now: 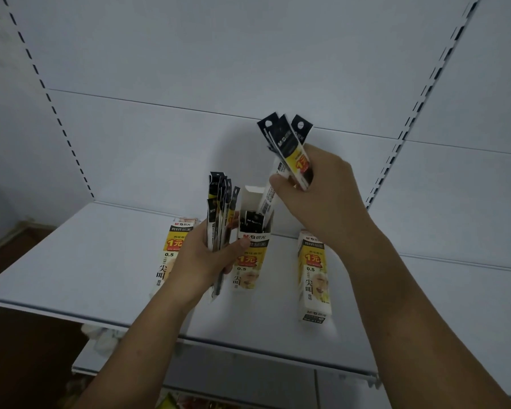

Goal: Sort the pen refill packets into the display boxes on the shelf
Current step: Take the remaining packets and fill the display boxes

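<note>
The left hand (201, 261) grips a bundle of refill packets (219, 208) beside the open middle display box (250, 261) on the shelf (71, 261). A few packets (252, 222) stand inside. The left box (171, 246) and right box (314, 278) flank it. Above, the right hand (322, 196) pinches several more packets (289, 149).

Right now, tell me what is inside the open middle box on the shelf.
Black-topped refill packets stand inside the middle box. Its front wall hides their lower parts, so their number is unclear.

Shelf (71, 261): three display boxes (313, 290) in a row.
Packets (252, 222) sit in middle box (250, 261); left box (171, 246) partly behind left hand (202, 261); right box (314, 278) apart.
</note>
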`<control>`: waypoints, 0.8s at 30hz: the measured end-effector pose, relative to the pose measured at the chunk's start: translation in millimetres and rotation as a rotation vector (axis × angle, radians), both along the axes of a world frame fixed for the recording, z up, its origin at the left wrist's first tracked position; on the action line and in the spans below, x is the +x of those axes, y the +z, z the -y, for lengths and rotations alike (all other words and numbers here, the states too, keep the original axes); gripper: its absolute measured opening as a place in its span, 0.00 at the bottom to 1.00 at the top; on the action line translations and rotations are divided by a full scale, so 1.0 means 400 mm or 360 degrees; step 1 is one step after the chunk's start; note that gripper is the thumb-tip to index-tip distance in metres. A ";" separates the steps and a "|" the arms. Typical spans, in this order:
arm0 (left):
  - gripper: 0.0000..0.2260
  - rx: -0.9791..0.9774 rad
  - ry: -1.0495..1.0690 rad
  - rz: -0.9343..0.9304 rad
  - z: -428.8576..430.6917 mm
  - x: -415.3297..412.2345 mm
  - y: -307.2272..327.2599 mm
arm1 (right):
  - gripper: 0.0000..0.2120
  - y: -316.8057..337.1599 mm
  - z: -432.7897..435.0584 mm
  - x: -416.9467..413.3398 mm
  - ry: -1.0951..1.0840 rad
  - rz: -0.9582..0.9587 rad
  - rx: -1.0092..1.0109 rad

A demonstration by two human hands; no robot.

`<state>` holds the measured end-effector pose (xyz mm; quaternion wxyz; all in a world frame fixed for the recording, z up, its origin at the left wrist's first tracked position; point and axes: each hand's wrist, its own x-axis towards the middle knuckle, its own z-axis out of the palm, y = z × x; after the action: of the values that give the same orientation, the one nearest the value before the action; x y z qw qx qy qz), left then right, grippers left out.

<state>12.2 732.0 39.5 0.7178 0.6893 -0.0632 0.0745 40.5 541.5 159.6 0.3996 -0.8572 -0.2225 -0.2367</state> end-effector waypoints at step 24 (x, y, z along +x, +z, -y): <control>0.07 -0.0060 -0.0012 -0.0041 0.003 -0.003 -0.002 | 0.15 -0.031 0.004 0.001 0.0141 -0.0202 -0.0114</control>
<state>11.1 731.0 38.8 0.7317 0.6764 -0.0552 0.0641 40.9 539.7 147.2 0.3920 -0.8736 -0.2426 -0.1558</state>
